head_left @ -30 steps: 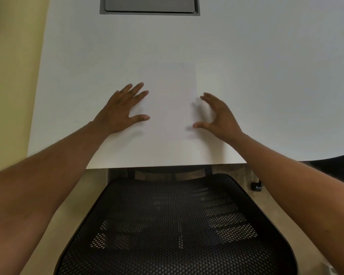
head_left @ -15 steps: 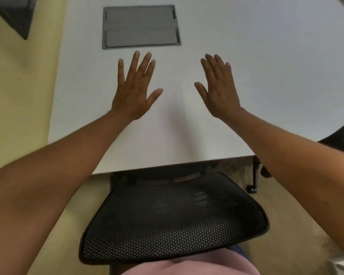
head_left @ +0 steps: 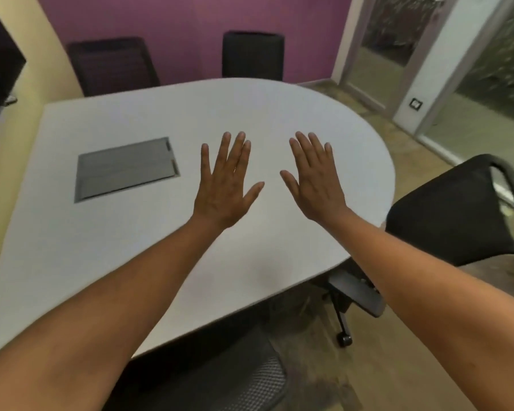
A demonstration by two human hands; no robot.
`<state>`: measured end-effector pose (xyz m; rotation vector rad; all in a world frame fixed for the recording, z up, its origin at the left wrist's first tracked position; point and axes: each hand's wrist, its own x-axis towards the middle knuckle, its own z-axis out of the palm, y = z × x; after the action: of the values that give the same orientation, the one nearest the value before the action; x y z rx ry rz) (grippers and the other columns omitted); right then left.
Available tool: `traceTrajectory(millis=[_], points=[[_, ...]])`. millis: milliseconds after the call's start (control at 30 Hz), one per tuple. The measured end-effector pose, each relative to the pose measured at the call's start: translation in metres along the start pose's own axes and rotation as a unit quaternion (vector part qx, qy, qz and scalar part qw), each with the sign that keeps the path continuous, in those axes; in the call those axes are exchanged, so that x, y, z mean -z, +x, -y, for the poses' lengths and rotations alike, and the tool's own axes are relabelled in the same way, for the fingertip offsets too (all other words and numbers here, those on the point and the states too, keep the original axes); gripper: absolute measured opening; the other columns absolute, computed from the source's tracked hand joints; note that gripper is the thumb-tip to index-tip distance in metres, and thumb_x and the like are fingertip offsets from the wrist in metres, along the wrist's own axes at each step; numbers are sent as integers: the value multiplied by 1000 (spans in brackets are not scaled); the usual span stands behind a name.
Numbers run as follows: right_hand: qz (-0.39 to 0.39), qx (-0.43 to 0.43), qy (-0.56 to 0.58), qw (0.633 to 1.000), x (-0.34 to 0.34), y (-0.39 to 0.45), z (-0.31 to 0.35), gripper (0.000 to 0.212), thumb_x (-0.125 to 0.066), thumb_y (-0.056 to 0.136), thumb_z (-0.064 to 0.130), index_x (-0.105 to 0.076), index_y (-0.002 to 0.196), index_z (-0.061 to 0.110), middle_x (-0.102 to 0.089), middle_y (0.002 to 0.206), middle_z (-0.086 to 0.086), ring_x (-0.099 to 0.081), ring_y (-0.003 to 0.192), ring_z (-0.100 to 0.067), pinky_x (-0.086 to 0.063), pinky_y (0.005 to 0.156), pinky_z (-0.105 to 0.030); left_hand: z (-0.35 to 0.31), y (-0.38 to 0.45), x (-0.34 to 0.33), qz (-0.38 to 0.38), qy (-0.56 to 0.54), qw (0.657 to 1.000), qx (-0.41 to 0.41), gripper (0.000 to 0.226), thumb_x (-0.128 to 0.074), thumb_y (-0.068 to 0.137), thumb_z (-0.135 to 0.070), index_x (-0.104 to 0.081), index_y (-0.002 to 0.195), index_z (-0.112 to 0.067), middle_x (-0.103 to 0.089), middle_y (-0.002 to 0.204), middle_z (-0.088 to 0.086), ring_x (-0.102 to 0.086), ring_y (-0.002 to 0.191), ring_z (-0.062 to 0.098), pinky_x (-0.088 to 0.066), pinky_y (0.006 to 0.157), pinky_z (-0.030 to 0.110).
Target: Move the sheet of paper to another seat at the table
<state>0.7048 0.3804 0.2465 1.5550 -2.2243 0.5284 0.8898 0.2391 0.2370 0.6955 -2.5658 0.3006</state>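
Note:
My left hand (head_left: 223, 185) and my right hand (head_left: 315, 179) are raised side by side over the white table (head_left: 101, 247), backs toward me, fingers spread, holding nothing. The frame is blurred, and I cannot tell the white sheet of paper apart from the white table top. My forearms cross the near part of the table and hide some of it.
A grey hatch panel (head_left: 125, 169) is set into the table at the left. Black mesh chairs stand around it: one below me (head_left: 220, 381), one at the right (head_left: 457, 209), two at the far side (head_left: 252, 54) (head_left: 113, 65). Glass doors are at the right.
Both hands have lifted off the sheet and risen, fingers spread. The view has swung up and to the right, from the near table edge to the whole table and room.

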Motion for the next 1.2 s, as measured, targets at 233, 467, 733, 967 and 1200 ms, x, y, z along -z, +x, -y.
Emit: traceTrajectory(millis=[233,467,733,967,1200], points=[[-14,-35,-31,999,68,-61,-167,65,-37,111,46,-20,165,13,-15,175,-8,-6,163,-29,-8,131,-56,-166,65,-8,-2,8,1000,-11,90,-19,107,-71,5,171,-13,10,180,9,8,166,32,-6,129,68],[-14,-56,-41,997,132,-91,-295,68,-37,110,48,-19,165,11,-17,174,-9,-8,163,-29,-9,131,-57,-317,132,-5,-15,-10,1000,-6,92,-17,105,-73,4,171,-13,11,180,10,9,166,34,-6,129,67],[-21,-55,-56,997,164,-92,-427,70,-43,108,46,-21,165,11,-20,173,-9,-11,162,-29,-10,131,-56,-401,221,-37,-21,-2,999,-27,95,-18,103,-77,5,171,-15,10,180,9,9,166,35,-4,129,67],[-8,-28,-81,996,151,-52,-502,73,-38,107,52,-19,166,13,-17,174,-8,-8,162,-27,-10,131,-54,-439,295,-77,-42,2,999,-15,96,-17,102,-79,-1,171,-15,7,180,10,7,166,35,-1,130,66],[11,8,-96,995,135,20,-585,75,-35,108,56,-16,166,14,-15,175,-6,-5,163,-25,-9,132,-53,-456,399,-119,-55,-11,998,-4,97,-16,101,-79,-8,171,-13,0,180,11,3,166,35,-1,130,66]])
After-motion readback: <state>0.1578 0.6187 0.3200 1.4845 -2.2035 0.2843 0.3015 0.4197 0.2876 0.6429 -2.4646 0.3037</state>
